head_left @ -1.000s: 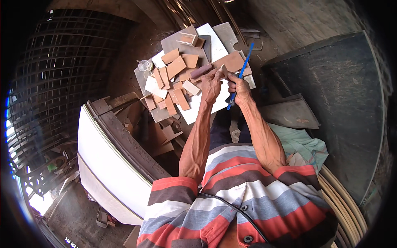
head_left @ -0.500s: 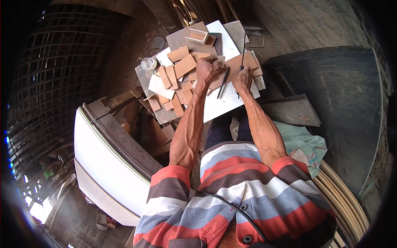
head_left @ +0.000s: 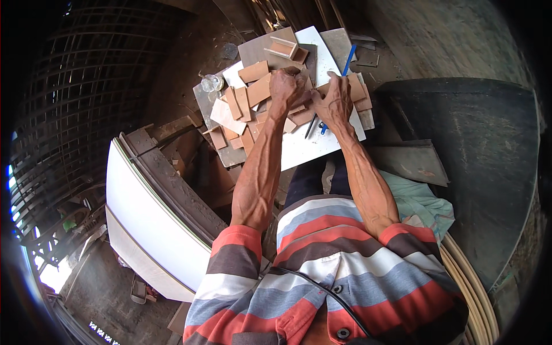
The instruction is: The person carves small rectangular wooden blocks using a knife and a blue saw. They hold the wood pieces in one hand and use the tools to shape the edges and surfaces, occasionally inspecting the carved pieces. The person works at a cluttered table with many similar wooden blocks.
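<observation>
My left hand (head_left: 287,89) is curled closed above the brown wood pieces; whatever lies inside its fingers is hidden. Close to its right, my right hand (head_left: 334,102) has the long narrow blue tool (head_left: 349,60) running beneath its palm, the tool's ends showing past the hand on both sides. Its thumb and forefinger point toward the left hand, apart from each other, while the other fingers are mostly hidden around the tool. A thin dark pencil-like rod (head_left: 311,125) lies on the white board (head_left: 305,154) just below the hands.
Several small brown wood pieces (head_left: 259,91) spread over the table's left side. A small open wooden box (head_left: 282,47) sits at the back, and a clear glass jar (head_left: 213,84) stands at the left edge. White panels (head_left: 155,213) lean to my left; a dark board (head_left: 460,126) stands right.
My left hand has drawn slightly back from the small block. My right hand has turned, its thumb and forefinger opening leftward, and the tool now shows its blue side instead of a dark edge.
</observation>
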`<act>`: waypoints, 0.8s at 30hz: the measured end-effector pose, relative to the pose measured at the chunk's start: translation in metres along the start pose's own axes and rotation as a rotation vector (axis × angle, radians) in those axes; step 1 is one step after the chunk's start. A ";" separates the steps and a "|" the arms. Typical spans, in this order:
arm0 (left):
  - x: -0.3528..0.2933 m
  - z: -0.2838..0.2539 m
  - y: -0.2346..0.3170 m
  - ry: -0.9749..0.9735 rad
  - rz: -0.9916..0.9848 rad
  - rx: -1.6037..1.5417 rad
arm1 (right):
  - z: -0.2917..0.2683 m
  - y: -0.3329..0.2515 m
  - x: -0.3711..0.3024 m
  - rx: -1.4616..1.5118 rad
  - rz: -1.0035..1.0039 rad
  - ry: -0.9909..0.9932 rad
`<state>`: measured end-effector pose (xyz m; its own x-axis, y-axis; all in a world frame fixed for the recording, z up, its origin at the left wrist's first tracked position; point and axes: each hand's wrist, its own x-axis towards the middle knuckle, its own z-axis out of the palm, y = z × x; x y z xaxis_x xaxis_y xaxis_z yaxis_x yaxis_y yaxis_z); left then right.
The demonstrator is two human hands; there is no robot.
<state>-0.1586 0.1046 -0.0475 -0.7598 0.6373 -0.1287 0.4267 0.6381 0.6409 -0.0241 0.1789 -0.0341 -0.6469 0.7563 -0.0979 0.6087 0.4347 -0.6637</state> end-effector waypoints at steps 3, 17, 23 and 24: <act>0.010 -0.004 0.010 -0.049 -0.070 -0.068 | 0.006 -0.012 0.023 0.055 -0.134 -0.057; 0.037 0.006 -0.008 -0.071 -0.127 0.006 | 0.036 0.011 0.071 0.131 -0.322 -0.106; 0.038 -0.010 -0.008 0.108 -0.114 0.011 | 0.057 0.024 0.091 0.113 -0.259 0.011; 0.037 -0.013 -0.014 0.176 -0.085 0.001 | 0.062 0.025 0.094 0.110 -0.237 0.016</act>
<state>-0.1992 0.1135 -0.0514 -0.8673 0.4955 -0.0477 0.3576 0.6867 0.6329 -0.0978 0.2303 -0.1053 -0.7577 0.6475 0.0812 0.3865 0.5456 -0.7436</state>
